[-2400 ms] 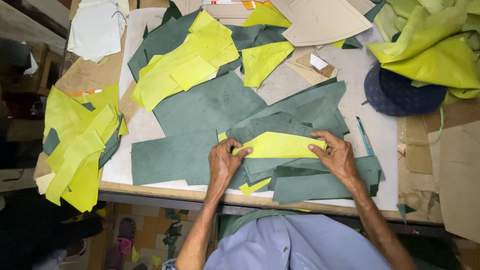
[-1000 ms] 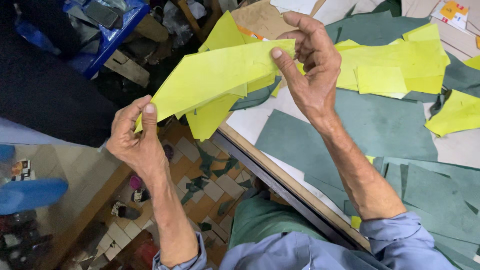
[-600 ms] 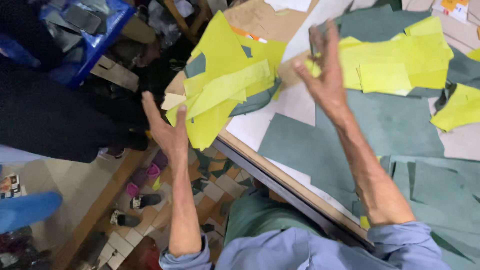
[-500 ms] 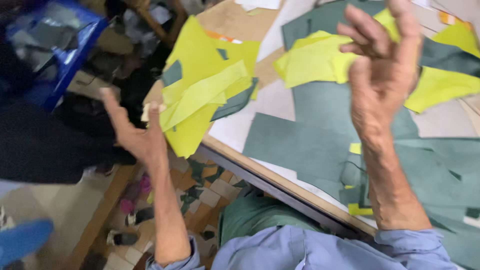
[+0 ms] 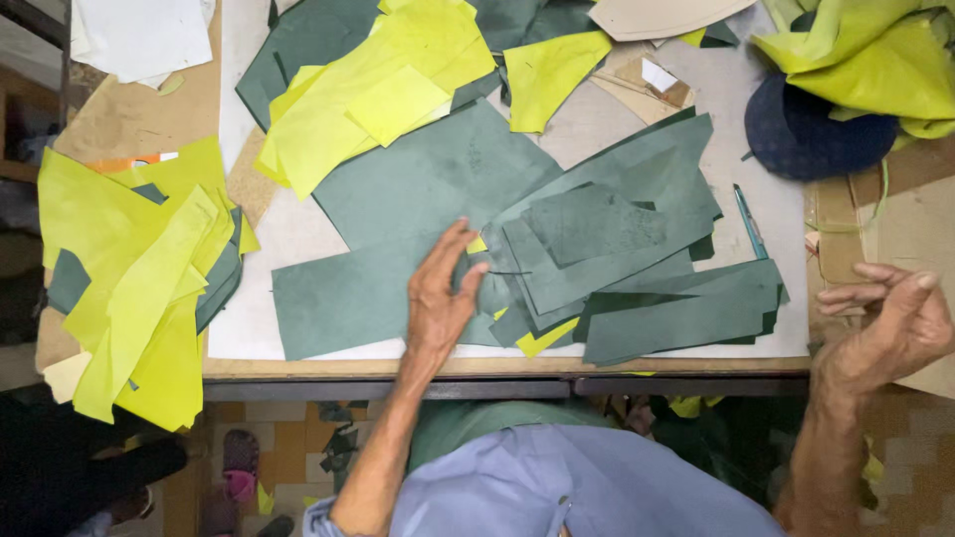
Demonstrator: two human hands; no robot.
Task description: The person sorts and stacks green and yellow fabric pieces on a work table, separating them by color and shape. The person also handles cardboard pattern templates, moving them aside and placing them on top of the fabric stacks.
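My left hand (image 5: 440, 293) rests with spread fingers on the dark green sheets (image 5: 617, 264) piled near the table's front edge, holding nothing. My right hand (image 5: 895, 323) hovers off the table's right end, fingers loosely curled and empty. A large flat green sheet (image 5: 388, 239) lies under and left of the left hand. A stack of yellow-green cut pieces (image 5: 139, 288) hangs over the left end of the table. More yellow pieces (image 5: 378, 94) lie at the back.
A blue pen (image 5: 751, 224) lies to the right of the green pile. A dark blue cap (image 5: 811, 129) sits back right under yellow-green material (image 5: 875, 55). White paper (image 5: 134, 35) is at back left, cardboard (image 5: 895, 209) at right. Tiled floor shows below the table edge (image 5: 497, 368).
The yellow piece I held up with both hands now lies on the left stack. My view swung back over the table; the left hand came onto the green pile, the right moved off right.
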